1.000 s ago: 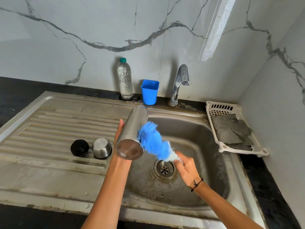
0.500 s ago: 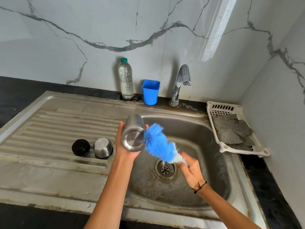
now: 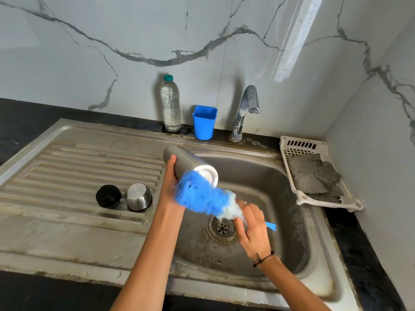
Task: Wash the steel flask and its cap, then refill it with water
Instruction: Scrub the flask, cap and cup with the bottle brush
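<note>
My left hand grips the steel flask over the left side of the sink basin, tilted with one bright end facing right and toward me. My right hand holds a bottle brush with blue and white bristles; its bristles press against that end of the flask. The brush's blue handle tip sticks out past my right hand. On the ribbed drainboard to the left stand the steel cap cup, upside down, and the black stopper.
A tap rises behind the basin. A clear water bottle and a blue plastic cup stand by the wall. A white basket with grey cloths sits right of the sink. The drain lies under the brush.
The flask has been turned so its other end now points right, toward the brush. My right hand has shifted the brush to scrub across that end.
</note>
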Action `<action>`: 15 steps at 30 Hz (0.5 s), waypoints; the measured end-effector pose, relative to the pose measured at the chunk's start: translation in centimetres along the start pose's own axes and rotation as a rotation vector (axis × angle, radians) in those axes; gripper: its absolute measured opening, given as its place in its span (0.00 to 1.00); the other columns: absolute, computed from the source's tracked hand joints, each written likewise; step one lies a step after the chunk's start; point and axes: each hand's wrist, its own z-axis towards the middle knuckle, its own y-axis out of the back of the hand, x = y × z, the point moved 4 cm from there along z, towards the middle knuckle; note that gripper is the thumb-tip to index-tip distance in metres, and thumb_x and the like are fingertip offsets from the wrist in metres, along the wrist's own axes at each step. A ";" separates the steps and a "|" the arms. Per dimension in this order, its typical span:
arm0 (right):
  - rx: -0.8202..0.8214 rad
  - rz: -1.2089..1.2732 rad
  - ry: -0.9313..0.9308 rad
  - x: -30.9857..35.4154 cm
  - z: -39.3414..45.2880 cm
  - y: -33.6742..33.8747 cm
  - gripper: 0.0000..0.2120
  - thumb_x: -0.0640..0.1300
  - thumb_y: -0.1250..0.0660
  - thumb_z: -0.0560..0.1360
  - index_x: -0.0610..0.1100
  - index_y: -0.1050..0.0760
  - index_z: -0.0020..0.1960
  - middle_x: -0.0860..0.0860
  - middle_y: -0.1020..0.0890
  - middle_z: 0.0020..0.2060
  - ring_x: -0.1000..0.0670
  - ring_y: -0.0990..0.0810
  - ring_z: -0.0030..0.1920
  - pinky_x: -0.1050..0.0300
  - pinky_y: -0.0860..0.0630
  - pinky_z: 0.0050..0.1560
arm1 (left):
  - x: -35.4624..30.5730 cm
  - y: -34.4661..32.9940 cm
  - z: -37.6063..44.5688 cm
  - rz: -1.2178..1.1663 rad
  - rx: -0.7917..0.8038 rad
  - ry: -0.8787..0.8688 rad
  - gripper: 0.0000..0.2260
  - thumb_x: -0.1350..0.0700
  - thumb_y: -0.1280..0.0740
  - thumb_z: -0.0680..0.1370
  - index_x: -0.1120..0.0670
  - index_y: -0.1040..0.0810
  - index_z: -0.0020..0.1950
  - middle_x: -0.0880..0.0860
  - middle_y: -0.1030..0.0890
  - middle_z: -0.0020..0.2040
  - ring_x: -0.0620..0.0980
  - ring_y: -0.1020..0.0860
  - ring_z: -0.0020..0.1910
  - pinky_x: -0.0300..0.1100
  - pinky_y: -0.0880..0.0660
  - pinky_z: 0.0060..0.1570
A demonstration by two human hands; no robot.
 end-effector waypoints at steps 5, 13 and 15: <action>-0.018 0.002 -0.078 -0.4 -0.8 -0.5 0.16 0.56 0.51 0.79 0.51 0.34 0.62 0.54 0.30 0.41 0.55 0.34 0.42 0.63 0.37 0.46 | -0.5 0.1 0.5 -0.198 -0.043 -0.123 0.28 0.43 0.31 0.71 0.55 0.30 0.67 0.59 0.21 0.53 0.58 0.22 0.52 0.59 0.21 0.44; -0.032 0.026 -0.129 -0.8 -0.2 -0.6 0.15 0.55 0.49 0.79 0.51 0.34 0.61 0.53 0.29 0.42 0.55 0.34 0.43 0.54 0.34 0.46 | -0.4 0.9 0.9 -0.229 -0.054 -0.127 0.32 0.45 0.30 0.69 0.55 0.31 0.70 0.60 0.22 0.57 0.59 0.24 0.60 0.62 0.24 0.49; -0.011 0.012 -0.088 -0.6 -0.2 -0.8 0.15 0.52 0.47 0.77 0.50 0.35 0.62 0.53 0.29 0.43 0.53 0.34 0.44 0.53 0.34 0.46 | -0.4 0.9 0.9 -0.238 -0.054 -0.108 0.29 0.44 0.31 0.71 0.55 0.31 0.69 0.60 0.22 0.56 0.59 0.24 0.60 0.63 0.24 0.49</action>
